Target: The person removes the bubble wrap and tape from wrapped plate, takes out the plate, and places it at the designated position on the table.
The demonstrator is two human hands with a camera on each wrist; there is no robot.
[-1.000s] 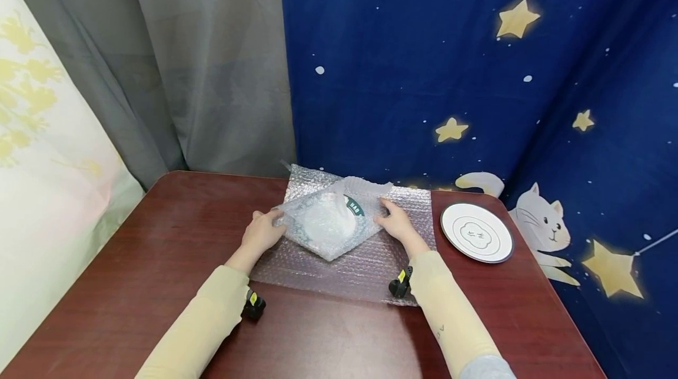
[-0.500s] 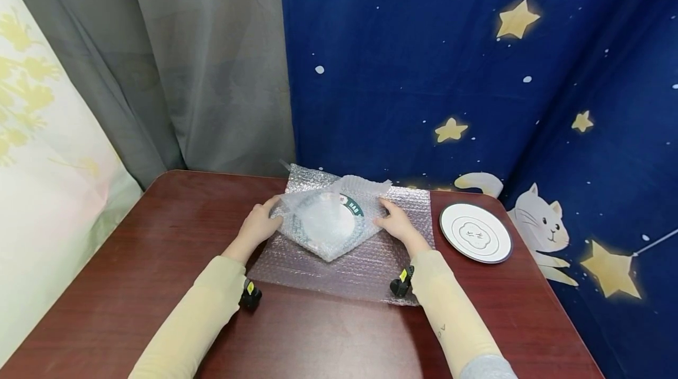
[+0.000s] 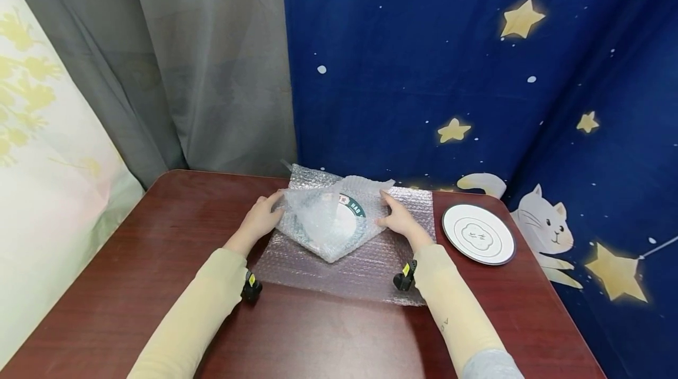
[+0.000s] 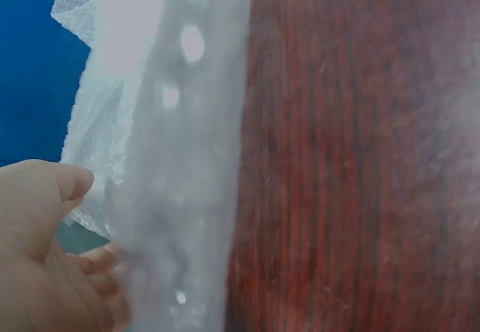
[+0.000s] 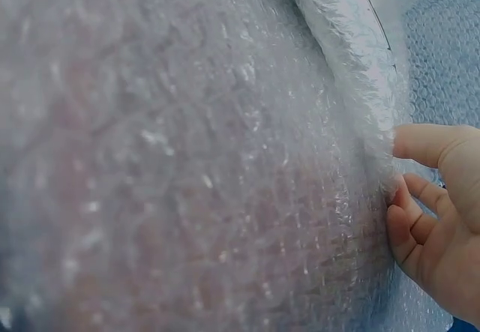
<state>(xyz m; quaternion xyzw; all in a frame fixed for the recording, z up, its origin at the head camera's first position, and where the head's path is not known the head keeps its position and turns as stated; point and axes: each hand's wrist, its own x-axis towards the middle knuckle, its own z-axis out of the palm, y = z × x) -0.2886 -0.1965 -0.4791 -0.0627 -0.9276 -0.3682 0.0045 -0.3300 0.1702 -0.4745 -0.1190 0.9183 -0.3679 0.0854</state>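
Observation:
A plate (image 3: 346, 220) with lettering on a green rim band lies under folded bubble wrap (image 3: 318, 235), its white middle partly veiled. More bubble wrap (image 3: 339, 285) spreads flat beneath the bundle. My left hand (image 3: 259, 217) holds the bundle's left corner, thumb and fingers at the folded edge. In the left wrist view, that hand (image 4: 45, 249) has its thumb and fingers around the wrap. My right hand (image 3: 399, 217) grips the opposite corner. Several fingers of the right hand (image 5: 442, 219) curl at the wrap's edge in the right wrist view.
A second white plate (image 3: 478, 234) with a dark rim lies on the reddish-brown table (image 3: 175, 238), right of the wrap. Behind the table hang a grey curtain (image 3: 222, 73) and a blue curtain (image 3: 381, 73) with stars and a cat.
My left hand has shifted slightly up along the bundle's left corner. The top fold has moved, uncovering more of the green band. The right hand stays at the right corner.

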